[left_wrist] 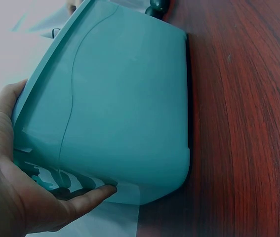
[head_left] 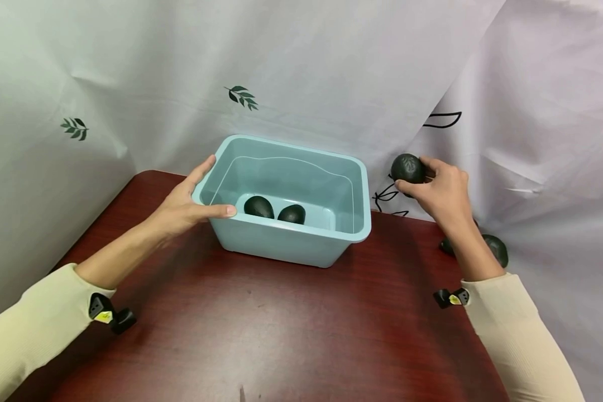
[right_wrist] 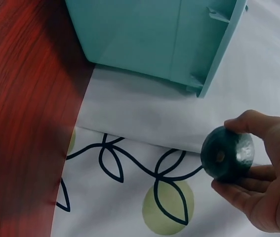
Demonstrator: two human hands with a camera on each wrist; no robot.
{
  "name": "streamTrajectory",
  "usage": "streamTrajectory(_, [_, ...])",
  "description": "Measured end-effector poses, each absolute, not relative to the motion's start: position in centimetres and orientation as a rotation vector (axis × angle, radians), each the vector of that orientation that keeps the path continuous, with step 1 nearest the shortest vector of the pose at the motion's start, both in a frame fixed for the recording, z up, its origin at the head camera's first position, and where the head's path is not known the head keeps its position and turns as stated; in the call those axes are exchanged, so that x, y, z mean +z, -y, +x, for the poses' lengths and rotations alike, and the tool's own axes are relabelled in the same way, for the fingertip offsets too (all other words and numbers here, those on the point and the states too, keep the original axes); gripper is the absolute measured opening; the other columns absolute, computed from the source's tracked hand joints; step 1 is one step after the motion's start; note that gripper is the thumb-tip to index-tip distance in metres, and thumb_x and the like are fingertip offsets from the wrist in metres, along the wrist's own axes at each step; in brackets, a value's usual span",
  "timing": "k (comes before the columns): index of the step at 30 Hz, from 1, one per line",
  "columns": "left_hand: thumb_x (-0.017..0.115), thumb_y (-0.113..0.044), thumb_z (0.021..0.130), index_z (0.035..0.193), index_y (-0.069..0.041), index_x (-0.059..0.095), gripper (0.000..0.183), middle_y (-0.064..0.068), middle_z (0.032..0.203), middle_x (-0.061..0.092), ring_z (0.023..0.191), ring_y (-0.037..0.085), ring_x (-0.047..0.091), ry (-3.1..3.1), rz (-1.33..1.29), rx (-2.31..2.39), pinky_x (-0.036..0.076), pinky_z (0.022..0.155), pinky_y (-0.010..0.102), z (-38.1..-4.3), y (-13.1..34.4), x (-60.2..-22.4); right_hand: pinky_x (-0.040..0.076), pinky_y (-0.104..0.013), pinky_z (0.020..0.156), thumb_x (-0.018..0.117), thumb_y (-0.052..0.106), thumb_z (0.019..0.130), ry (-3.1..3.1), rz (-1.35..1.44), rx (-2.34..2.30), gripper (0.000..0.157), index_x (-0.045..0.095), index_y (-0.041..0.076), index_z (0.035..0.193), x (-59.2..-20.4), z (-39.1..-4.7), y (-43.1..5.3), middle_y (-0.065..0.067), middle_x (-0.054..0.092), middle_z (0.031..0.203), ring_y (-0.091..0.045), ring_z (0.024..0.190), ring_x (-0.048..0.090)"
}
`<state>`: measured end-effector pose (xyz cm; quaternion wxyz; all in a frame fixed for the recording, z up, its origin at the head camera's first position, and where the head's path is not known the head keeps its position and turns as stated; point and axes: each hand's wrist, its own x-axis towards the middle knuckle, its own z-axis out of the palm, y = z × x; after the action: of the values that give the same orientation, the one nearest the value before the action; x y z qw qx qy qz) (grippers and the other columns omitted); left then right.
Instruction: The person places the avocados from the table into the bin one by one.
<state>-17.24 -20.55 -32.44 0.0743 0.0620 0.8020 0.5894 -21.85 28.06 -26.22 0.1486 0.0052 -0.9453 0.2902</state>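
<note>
A light blue plastic bin [head_left: 286,245] stands at the back of the table with two dark green avocados, one avocado [head_left: 258,206] on the left and another avocado [head_left: 292,214] beside it. My left hand [head_left: 183,204] grips the bin's left end, its thumb over the front rim; the left wrist view shows the hand [left_wrist: 26,187] spread around that corner. Off to the right of the bin, my right hand [head_left: 444,190] holds an avocado [head_left: 407,168] in the air between thumb and fingers. The right wrist view shows this avocado [right_wrist: 223,154] at the fingertips, apart from the bin.
More avocados [head_left: 496,249] lie at the table's right edge, partly hidden behind my right forearm. The reddish-brown wooden table [head_left: 281,324] extends toward me. White cloth [head_left: 306,67] with leaf prints hangs behind the bin and along both sides.
</note>
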Motion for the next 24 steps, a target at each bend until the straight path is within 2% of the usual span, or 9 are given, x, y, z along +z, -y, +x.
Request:
streamTrajectory(3, [0.089,-0.029,0.084,0.162,-0.053,0.009,0.114,-0.01,0.171,0.024,0.144,0.024,0.042,-2.403,0.187,1.772,0.046,0.107,0.043,-17.3,20.6,-32.4,0.032,-0.054,0.111,0.085,0.044,0.081,2.694,0.036,0.85,0.08,0.058,0.01,0.149,-26.1,-22.0,-27.8,-0.019,0.067,0.139,-0.039,0.126,0.064])
streamTrajectory(4, [0.088,-0.029,0.085,0.163,-0.053,0.009,0.114,-0.009,0.171,0.025,0.143,0.024,0.043,-2.4,0.188,1.774,0.047,0.106,0.041,-17.3,20.6,-32.4,0.035,-0.053,0.111,0.085,0.044,0.081,2.684,0.043,0.848,0.08,0.059,0.01,0.148,-26.1,-22.0,-27.8,-0.018,0.068,0.139,-0.038,0.121,0.068])
streamTrajectory(8, [0.088,-0.029,0.085,0.163,-0.052,0.009,0.113,-0.008,0.17,0.027,0.142,0.024,0.044,-2.389,0.186,1.782,0.05,0.102,0.038,-17.3,20.5,-32.5,0.035,-0.052,0.11,0.086,0.043,0.08,2.66,0.08,0.845,0.079,0.06,0.009,0.146,-26.1,-21.9,-27.3,-0.019,0.069,0.136,-0.038,0.115,0.071])
streamTrajectory(10, [0.088,-0.03,0.085,0.162,-0.053,0.009,0.113,-0.009,0.17,0.026,0.142,0.023,0.044,-2.389,0.183,1.78,0.049,0.103,0.039,-17.3,20.5,-32.5,0.043,-0.05,0.106,0.086,0.042,0.081,2.646,0.09,0.845,0.077,0.061,0.009,0.146,-26.1,-21.8,-27.1,-0.018,0.071,0.134,-0.037,0.114,0.072])
streamTrajectory(13, [0.088,-0.03,0.085,0.162,-0.053,0.008,0.113,-0.009,0.171,0.025,0.143,0.023,0.043,-2.392,0.183,1.773,0.048,0.105,0.042,-17.2,20.5,-32.4,0.047,-0.047,0.102,0.086,0.039,0.081,2.619,0.111,0.85,0.074,0.063,0.009,0.144,-26.0,-21.8,-26.8,-0.018,0.072,0.131,-0.034,0.112,0.073])
streamTrajectory(16, [0.088,-0.031,0.085,0.162,-0.054,0.009,0.113,-0.009,0.171,0.025,0.143,0.025,0.043,-2.391,0.182,1.771,0.048,0.105,0.043,-17.2,20.5,-32.4,0.048,-0.037,0.097,0.087,0.037,0.08,2.58,0.144,0.845,0.069,0.066,0.01,0.14,-25.9,-21.8,-26.6,-0.016,0.075,0.126,-0.033,0.108,0.075])
streamTrajectory(21, [0.088,-0.031,0.085,0.162,-0.053,0.009,0.113,-0.009,0.171,0.025,0.143,0.024,0.043,-2.393,0.182,1.774,0.047,0.106,0.043,-17.3,20.5,-32.6,0.045,-0.009,0.08,0.088,0.038,0.079,2.545,0.19,0.844,0.066,0.07,0.012,0.136,-25.7,-21.8,-26.2,-0.015,0.077,0.121,-0.031,0.104,0.077])
streamTrajectory(24, [0.088,-0.031,0.085,0.162,-0.054,0.009,0.113,-0.011,0.171,0.024,0.142,0.023,0.043,-2.394,0.182,1.779,0.045,0.108,0.045,-17.3,20.5,-32.6,0.045,-0.003,0.074,0.089,0.038,0.078,2.538,0.204,0.867,0.066,0.07,0.011,0.136,-25.7,-22.0,-25.9,-0.015,0.077,0.12,-0.031,0.104,0.077])
